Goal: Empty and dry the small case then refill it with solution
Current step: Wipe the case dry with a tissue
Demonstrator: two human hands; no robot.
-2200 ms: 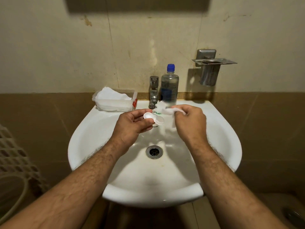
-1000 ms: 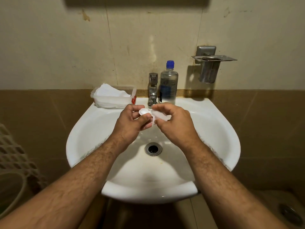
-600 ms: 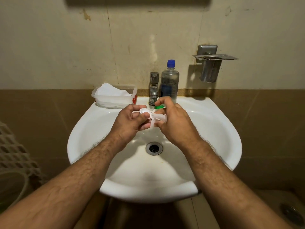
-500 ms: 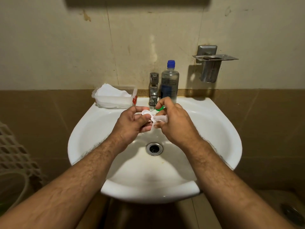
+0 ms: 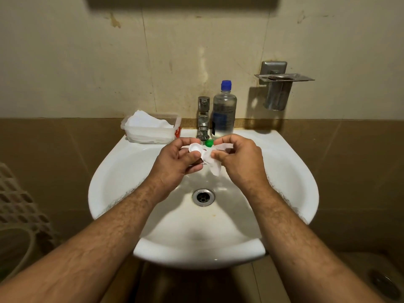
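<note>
White sink (image 5: pixel 290 171) fixed to a tiled wall, drain (image 5: pixel 203 197) at centre. On back rim: tissue box (image 5: pixel 150 130) at left corner, tap (image 5: pixel 203 118) mid-edge, bottle (image 5: pixel 224 110) with blue cap just beside tap. Over the basin near back rim, left hand (image 5: pixel 175 162) with fingers curled round small white case (image 5: pixel 195 148), well facing up. Right hand (image 5: pixel 239 159) with fingers pinched on crumpled tissue (image 5: pixel 213 165), touching case. Green cap (image 5: pixel 209 143) just behind, between both hands.
</note>
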